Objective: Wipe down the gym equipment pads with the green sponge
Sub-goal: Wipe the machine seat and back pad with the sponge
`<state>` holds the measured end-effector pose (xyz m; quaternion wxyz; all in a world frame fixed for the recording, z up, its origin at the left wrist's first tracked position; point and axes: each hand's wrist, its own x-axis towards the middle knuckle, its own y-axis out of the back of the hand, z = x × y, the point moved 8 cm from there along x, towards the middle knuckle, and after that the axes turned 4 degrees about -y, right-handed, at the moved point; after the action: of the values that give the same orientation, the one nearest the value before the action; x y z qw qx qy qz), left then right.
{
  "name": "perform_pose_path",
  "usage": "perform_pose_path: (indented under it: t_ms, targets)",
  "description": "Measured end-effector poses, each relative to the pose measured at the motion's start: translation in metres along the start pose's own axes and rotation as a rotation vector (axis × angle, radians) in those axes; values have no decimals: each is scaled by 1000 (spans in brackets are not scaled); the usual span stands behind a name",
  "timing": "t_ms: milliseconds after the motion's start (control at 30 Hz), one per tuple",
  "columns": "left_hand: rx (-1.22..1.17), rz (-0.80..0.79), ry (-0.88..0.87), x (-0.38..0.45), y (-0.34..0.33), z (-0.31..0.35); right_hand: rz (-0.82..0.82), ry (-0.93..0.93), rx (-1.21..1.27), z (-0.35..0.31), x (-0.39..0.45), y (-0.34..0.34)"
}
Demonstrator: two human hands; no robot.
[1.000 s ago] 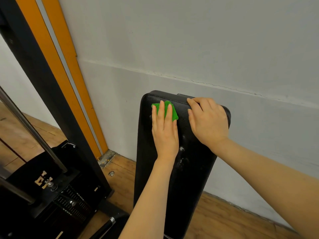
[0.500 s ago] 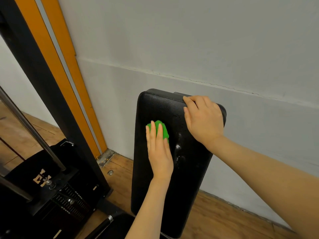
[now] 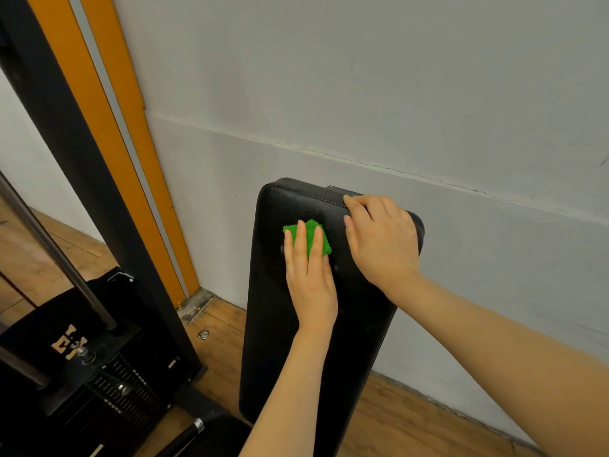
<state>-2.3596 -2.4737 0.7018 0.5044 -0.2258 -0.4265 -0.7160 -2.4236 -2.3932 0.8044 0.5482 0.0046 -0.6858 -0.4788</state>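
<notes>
Left hand [image 3: 309,285], fingers straight and together, presses the green sponge [image 3: 309,237] flat on the upper face of the black bench pad [image 3: 280,324]; right hand [image 3: 379,240] has its grip curled over the pad's top right edge, clamped on it. Pad stands upright, leaning against the grey wall [image 3: 362,94], long axis running floor to top, top end tilted slightly left, lower end on the wood floor [image 3: 395,420]. Black weight machine [image 3: 99,374] with orange upright [image 3: 108,127] sits left of the pad.

Left hand [image 3: 309,278] presses green sponge [image 3: 309,237] flat on black pad [image 3: 273,291].
</notes>
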Motion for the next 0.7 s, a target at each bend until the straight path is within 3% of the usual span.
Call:
perform_pose_path:
  t_ms: [167,267,367,433,700]
  targets:
    - [-32,-78,51,-41,2,-13,-107,-21,87,1,5,3]
    - [-116,-75,137,-39,16,-13,-329,21,147,5,26,-3]
    - [-191,1,177,-17,36,5,-479,178,261,12,43,-10]
    - [-219,39,165,3,42,22,-515,260,346,16,43,-13]
    - [-136,131,257,14,9,48,-517,273,646,21,39,-6]
